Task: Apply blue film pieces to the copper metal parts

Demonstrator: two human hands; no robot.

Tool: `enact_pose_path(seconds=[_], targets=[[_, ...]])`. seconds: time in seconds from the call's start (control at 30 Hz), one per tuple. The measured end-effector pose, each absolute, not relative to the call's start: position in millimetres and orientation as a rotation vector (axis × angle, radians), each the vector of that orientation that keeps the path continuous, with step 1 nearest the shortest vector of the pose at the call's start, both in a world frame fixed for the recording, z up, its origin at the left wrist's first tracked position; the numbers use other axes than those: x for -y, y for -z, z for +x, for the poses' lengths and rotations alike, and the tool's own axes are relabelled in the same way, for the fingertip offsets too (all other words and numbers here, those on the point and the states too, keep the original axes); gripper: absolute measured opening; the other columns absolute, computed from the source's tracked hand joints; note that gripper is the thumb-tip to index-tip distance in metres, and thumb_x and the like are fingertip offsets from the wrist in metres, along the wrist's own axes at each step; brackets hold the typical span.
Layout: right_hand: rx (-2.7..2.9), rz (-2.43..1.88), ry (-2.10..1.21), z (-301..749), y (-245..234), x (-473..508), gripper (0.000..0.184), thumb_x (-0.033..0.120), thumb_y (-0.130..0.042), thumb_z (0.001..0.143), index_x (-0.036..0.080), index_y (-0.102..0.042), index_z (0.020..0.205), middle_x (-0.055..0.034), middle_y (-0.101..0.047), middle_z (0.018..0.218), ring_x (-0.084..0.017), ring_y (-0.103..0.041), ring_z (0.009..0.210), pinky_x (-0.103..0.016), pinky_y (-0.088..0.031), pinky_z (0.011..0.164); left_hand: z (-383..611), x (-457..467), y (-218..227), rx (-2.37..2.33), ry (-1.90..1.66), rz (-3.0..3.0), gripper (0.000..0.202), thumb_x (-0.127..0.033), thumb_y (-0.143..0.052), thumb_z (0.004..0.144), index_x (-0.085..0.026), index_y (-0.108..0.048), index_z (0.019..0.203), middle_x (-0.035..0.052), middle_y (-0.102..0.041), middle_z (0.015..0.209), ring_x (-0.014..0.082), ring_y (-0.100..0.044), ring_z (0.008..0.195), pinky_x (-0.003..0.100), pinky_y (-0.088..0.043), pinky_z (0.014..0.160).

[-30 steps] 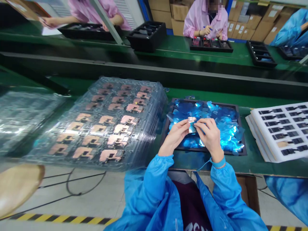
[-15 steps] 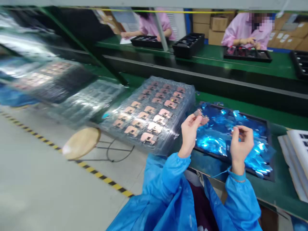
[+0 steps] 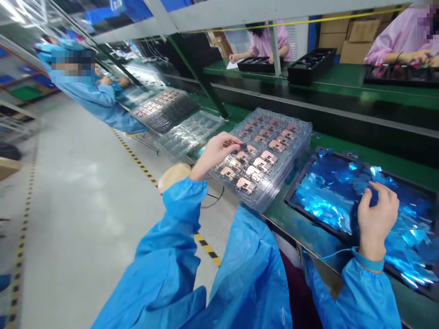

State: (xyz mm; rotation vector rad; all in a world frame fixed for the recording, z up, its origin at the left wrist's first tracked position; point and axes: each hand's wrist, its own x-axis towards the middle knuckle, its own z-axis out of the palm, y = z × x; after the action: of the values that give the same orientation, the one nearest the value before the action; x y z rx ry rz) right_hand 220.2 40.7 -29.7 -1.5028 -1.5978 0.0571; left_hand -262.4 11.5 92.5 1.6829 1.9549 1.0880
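My left hand (image 3: 217, 152) reaches over the near left corner of a stack of clear plastic trays (image 3: 295, 151) that hold several copper-coloured parts (image 3: 261, 163). Its fingertips pinch a small dark piece above the top tray. My right hand (image 3: 377, 217) hovers, fingers apart, over a black tray (image 3: 308, 176) heaped with shiny blue film scraps (image 3: 329, 196). I see nothing in that hand. A blue wrist strap (image 3: 368, 261) with a thin cord circles my right wrist.
More clear tray stacks (image 3: 188, 132) lie further left on the green bench, where a person in blue (image 3: 103, 103) sits. Across the conveyor (image 3: 343, 114), people in pink (image 3: 265, 41) work at black trays (image 3: 310, 61). A round wooden stool (image 3: 173, 176) stands below.
My hands have parted. The left carried the small piece leftward to the clear tray stack; the right dropped down over the blue film tray. My view swung left.
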Motion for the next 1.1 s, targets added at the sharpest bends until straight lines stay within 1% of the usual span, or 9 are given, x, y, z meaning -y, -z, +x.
enact_pose_path(seconds=[0.23, 0.43, 0.53, 0.63, 0.73, 0.8, 0.87, 0.93, 1.1], targets=[[1.570, -1.503, -0.074, 218.5, 34.0, -40.4, 0.036, 0.037, -0.054, 0.105, 0.017, -0.075, 0.126, -0.0225, -0.070, 0.138, -0.040, -0.064, 0.131, -0.059, -0.049, 0.110, -269.5, -53.0, -79.3, -1.855, -0.681, 2.011, 0.032, -0.057, -0.078, 0.086, -0.026, -0.078, 0.080, 0.0089, -0.076, 0.094, 0.0284, -0.066, 0.099, 0.047, -0.047, 0.107], [1.590, -1.466, -0.119, 217.8, 31.8, -36.4, 0.039, 0.036, -0.052, 0.108, 0.016, -0.072, 0.134, -0.0212, -0.071, 0.138, -0.037, -0.065, 0.133, -0.056, -0.051, 0.112, -257.7, -50.1, -58.9, -1.996, -0.963, 2.062, 0.045, -0.070, -0.074, 0.089, -0.025, -0.079, 0.089, 0.0077, -0.070, 0.102, 0.0321, -0.061, 0.111, 0.050, -0.042, 0.110], [1.561, -1.453, -0.141, 215.4, 28.2, -32.8, 0.045, 0.035, -0.048, 0.111, 0.016, -0.064, 0.149, -0.0193, -0.074, 0.137, -0.034, -0.069, 0.127, -0.053, -0.053, 0.110, -235.1, -64.0, -75.4, -1.931, -1.125, 2.166, 0.038, -0.065, -0.075, 0.093, -0.028, -0.080, 0.099, 0.0072, -0.068, 0.105, 0.0353, -0.060, 0.114, 0.052, -0.038, 0.114], [1.505, -1.470, -0.158, 212.6, 31.0, -33.1, 0.050, 0.034, -0.048, 0.112, 0.018, -0.055, 0.159, -0.0174, -0.076, 0.135, -0.032, -0.072, 0.122, -0.052, -0.055, 0.107, -176.8, -109.5, -95.6, -1.714, -1.119, 2.340, 0.026, -0.048, -0.070, 0.101, -0.026, -0.080, 0.110, 0.0082, -0.068, 0.110, 0.0350, -0.058, 0.118, 0.051, -0.036, 0.119], [1.515, -1.476, -0.117, 211.9, 39.4, -35.3, 0.038, 0.033, -0.049, 0.112, 0.019, -0.069, 0.141, -0.0159, -0.078, 0.134, -0.033, -0.071, 0.128, -0.057, -0.053, 0.113, -80.0, -172.5, -93.3, -1.401, -0.780, 2.524, 0.020, -0.030, -0.066, 0.102, -0.021, -0.080, 0.112, 0.0104, -0.071, 0.116, 0.0344, -0.059, 0.122, 0.051, -0.038, 0.122], [1.549, -1.485, -0.099, 212.0, 44.0, -35.5, 0.033, 0.033, -0.048, 0.113, 0.020, -0.076, 0.125, -0.0151, -0.078, 0.134, -0.033, -0.069, 0.133, -0.058, -0.052, 0.115, -9.7, -211.5, -75.4, -1.423, -0.501, 2.416, 0.016, -0.023, -0.066, 0.101, -0.019, -0.081, 0.106, 0.0124, -0.073, 0.120, 0.0356, -0.057, 0.131, 0.050, -0.039, 0.123], [1.567, -1.505, -0.121, 211.6, 45.3, -34.1, 0.033, 0.032, -0.048, 0.113, 0.020, -0.077, 0.123, -0.0150, -0.077, 0.136, -0.032, -0.069, 0.133, -0.055, -0.054, 0.115, 49.5, -241.4, -49.3, -1.509, -0.328, 2.234, 0.012, -0.018, -0.070, 0.098, -0.017, -0.081, 0.102, 0.0141, -0.073, 0.124, 0.0353, -0.059, 0.134, 0.046, -0.043, 0.121], [1.571, -1.519, -0.149, 210.5, 43.7, -31.4, 0.034, 0.031, -0.048, 0.114, 0.019, -0.076, 0.129, -0.0156, -0.074, 0.141, -0.031, -0.070, 0.132, -0.052, -0.056, 0.114, 89.4, -260.4, -22.7, -1.549, -0.261, 2.129, 0.008, -0.017, -0.078, 0.094, -0.014, -0.079, 0.101, 0.0154, -0.074, 0.123, 0.0345, -0.064, 0.129, 0.047, -0.049, 0.116], [1.569, -1.514, -0.200, 208.8, 36.0, -23.9, 0.040, 0.028, -0.045, 0.114, 0.020, -0.067, 0.146, -0.0152, -0.072, 0.143, -0.030, -0.068, 0.136, -0.050, -0.057, 0.115, 114.9, -281.2, 11.3, -1.571, -0.296, 1.937, 0.031, -0.039, -0.076, 0.103, -0.015, -0.072, 0.122, 0.0109, -0.072, 0.128, 0.0273, -0.071, 0.117, 0.050, -0.060, 0.104]])
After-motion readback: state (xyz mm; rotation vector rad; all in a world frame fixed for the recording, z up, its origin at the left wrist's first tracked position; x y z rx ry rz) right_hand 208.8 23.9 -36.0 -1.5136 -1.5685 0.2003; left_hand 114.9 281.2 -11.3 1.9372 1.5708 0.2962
